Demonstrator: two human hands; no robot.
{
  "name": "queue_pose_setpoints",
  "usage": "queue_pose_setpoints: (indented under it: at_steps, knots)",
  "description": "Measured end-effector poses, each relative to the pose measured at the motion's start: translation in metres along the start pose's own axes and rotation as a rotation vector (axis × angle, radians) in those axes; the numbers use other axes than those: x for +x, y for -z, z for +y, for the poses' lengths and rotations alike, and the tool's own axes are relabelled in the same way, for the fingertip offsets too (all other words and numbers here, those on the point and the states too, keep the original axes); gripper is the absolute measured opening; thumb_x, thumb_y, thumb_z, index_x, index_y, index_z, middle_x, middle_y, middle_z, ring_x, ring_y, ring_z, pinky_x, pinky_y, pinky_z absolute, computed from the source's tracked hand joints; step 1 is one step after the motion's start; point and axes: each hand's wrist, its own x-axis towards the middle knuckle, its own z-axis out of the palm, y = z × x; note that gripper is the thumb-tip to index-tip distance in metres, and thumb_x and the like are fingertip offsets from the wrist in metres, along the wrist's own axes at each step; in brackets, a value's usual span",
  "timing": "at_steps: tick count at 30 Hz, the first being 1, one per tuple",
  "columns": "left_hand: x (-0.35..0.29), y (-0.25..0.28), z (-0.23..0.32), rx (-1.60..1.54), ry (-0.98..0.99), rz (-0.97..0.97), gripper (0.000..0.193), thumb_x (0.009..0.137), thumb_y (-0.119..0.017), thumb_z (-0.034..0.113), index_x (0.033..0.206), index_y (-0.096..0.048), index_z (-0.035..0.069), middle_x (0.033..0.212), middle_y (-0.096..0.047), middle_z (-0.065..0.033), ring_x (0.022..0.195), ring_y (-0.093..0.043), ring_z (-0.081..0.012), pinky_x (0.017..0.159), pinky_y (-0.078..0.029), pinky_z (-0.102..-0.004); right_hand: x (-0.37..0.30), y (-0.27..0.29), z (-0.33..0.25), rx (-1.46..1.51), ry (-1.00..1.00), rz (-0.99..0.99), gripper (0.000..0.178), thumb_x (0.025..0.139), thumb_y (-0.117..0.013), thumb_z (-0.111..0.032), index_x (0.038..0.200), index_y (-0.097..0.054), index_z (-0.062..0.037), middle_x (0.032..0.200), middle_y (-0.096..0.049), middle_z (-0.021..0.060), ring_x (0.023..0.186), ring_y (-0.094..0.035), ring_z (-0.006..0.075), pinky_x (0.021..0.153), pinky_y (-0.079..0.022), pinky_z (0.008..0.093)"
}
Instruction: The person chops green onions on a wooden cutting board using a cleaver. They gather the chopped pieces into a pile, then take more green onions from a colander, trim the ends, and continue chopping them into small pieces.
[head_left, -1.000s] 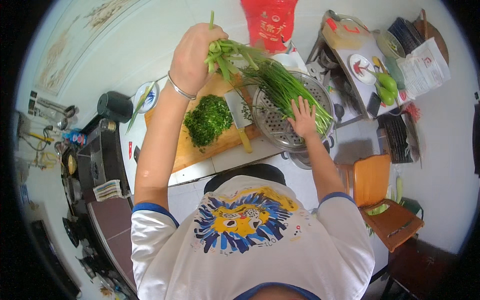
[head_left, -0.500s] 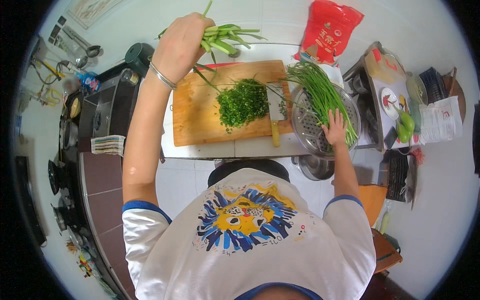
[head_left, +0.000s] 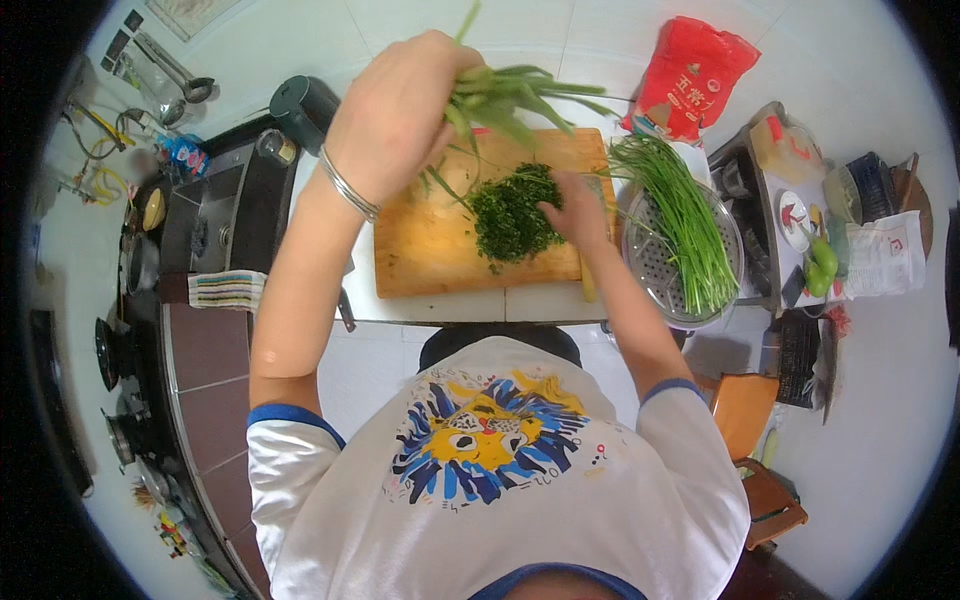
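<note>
Raised above the far side of the wooden cutting board point(head_left: 425, 255), my left hand point(head_left: 395, 110) is closed round a bunch of green chives point(head_left: 520, 95), whose ends stick out to the right. A dark green heap of chopped chives point(head_left: 510, 220) lies on the board. At the heap's right edge is my right hand point(head_left: 578, 210), somewhat blurred, its thumb apart from the fingers and nothing visible in it. Beneath my right forearm, a knife's yellow handle point(head_left: 588, 280) shows in part; its blade is mostly hidden. Long whole chives point(head_left: 685, 225) lie in a metal colander point(head_left: 650, 270) at right.
Behind the colander a red bag point(head_left: 690, 80) leans on the wall. A sink point(head_left: 205, 215) and a dark green canister point(head_left: 303, 108) are at left. Another knife's dark handle point(head_left: 346, 310) juts over the counter's front edge. An orange chair point(head_left: 745, 410) stands lower right.
My right hand has left the chives in the colander and moved left to the chopped heap, now covering much of the knife. My left hand, still gripping its bunch, appears larger and further right.
</note>
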Motion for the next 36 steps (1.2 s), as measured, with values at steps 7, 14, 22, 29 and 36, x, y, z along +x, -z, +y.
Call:
queue_pose_setpoints:
  at_steps: [7, 14, 22, 29, 36]
  knots:
    - [-0.009, 0.002, -0.008, -0.231, 0.108, -0.059, 0.045, 0.060, -0.064, -0.016, 0.102, -0.053, 0.000, 0.094, -0.059, -0.0146, 0.083, -0.059, -0.0297, 0.077, -0.049, -0.0323, 0.052, -0.080, -0.055, 0.043, -0.218, -0.140, 0.057, 0.077, -0.067, -0.010, 0.128, -0.041, -0.0128, 0.123, -0.051, 0.0132, 0.086, -0.061, 0.0359, 0.065, -0.051, 0.0446]
    - [-0.038, 0.033, -0.059, -0.024, 0.224, 0.137, 0.023, 0.078, -0.063, 0.002, 0.100, -0.056, -0.002, 0.095, -0.064, -0.0112, 0.080, -0.063, -0.0198, 0.075, -0.049, -0.0279, 0.079, -0.045, 0.004, 0.122, -0.164, 0.191, 0.020, 0.083, -0.052, -0.007, 0.099, -0.063, -0.0015, 0.090, -0.061, 0.0237, 0.086, -0.059, 0.0389, 0.074, -0.048, 0.0447]
    - [-0.040, 0.054, -0.102, -0.199, 0.420, 0.449, 0.010, 0.087, -0.058, 0.006, 0.088, -0.060, -0.004, 0.086, -0.064, -0.0070, 0.081, -0.060, -0.0126, 0.074, -0.045, -0.0246, 0.067, 0.067, 0.018, 0.401, -0.339, 0.170, 0.025, 0.086, -0.045, -0.007, 0.103, -0.062, 0.0011, 0.080, -0.063, 0.0147, 0.072, -0.062, 0.0246, 0.070, -0.049, 0.0338]
    - [-0.056, 0.063, -0.131, -0.117, 0.479, 0.520, 0.023, 0.083, -0.066, 0.018, 0.096, -0.061, 0.000, 0.087, -0.067, -0.0073, 0.080, -0.063, -0.0128, 0.073, -0.048, -0.0262, 0.049, 0.078, 0.051, 0.784, -0.404, 0.212, 0.019, 0.086, -0.051, -0.002, 0.101, -0.060, 0.0042, 0.079, -0.062, 0.0064, 0.069, -0.061, 0.0124, 0.066, -0.050, 0.0257]
    - [-0.058, 0.080, -0.125, -0.087, 0.424, 0.550, 0.010, 0.087, -0.060, 0.007, 0.086, -0.061, -0.003, 0.083, -0.066, -0.0061, 0.079, -0.059, -0.0116, 0.075, -0.046, -0.0251, 0.036, 0.079, 0.072, 0.727, -0.405, 0.231, 0.019, 0.084, -0.054, 0.003, 0.101, -0.061, 0.0040, 0.083, -0.065, 0.0063, 0.071, -0.062, 0.0109, 0.067, -0.051, 0.0248]
